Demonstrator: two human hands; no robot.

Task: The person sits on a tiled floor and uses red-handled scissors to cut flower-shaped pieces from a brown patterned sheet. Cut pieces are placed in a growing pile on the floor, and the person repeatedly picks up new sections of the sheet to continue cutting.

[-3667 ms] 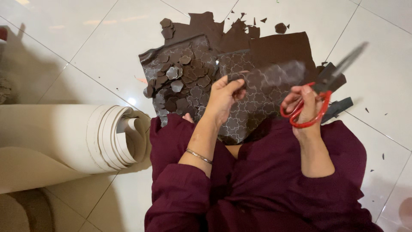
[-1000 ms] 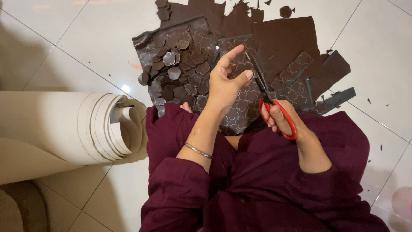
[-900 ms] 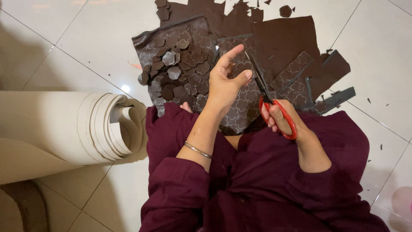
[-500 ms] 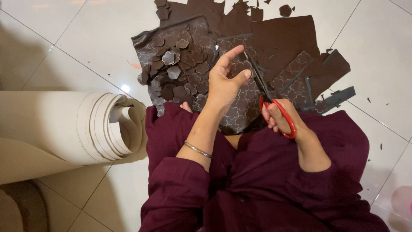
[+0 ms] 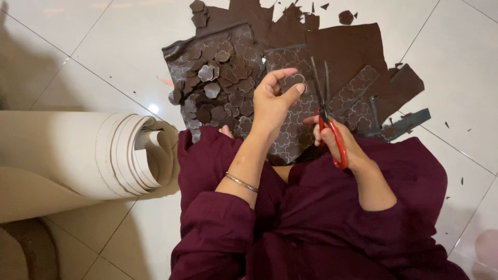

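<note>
Fingers (image 5: 284, 83) of the left hand (image 5: 272, 106) curled, pinching a small brown cut piece (image 5: 293, 81) between thumb and forefinger, just left of the scissors (image 5: 327, 111) at centre frame. Right hand (image 5: 340, 148) closed through the red scissor handles, blades slightly parted and pointing up the frame, tips over the patterned brown sheet (image 5: 290, 135). Sheet lying on the floor (image 5: 104, 57) ahead of the knees, printed with pale flower-like outlines, lower edge touching the maroon garment (image 5: 311, 228).

Left of the hands, in the upper middle of the frame, a heap of cut shapes (image 5: 218, 85) resting on another patterned piece. Plain brown offcuts (image 5: 353, 49) spread toward the upper right, small scraps scattered on the tiles beyond. Beige roll (image 5: 78, 155) lying on its side at the left edge, well apart from the hands.

Judging by the pose: mid-cut, trimming one outlined shape free, blades not yet shut on the material. Next move seems to call for turning the pinched piece with the left hand so the outline feeds into the blades, closing in short snips along the curve, keeping the left fingertips clear of the cutting edge. Whether the held piece remains joined to the sheet: cannot tell, hidden behind the fingers.
</note>
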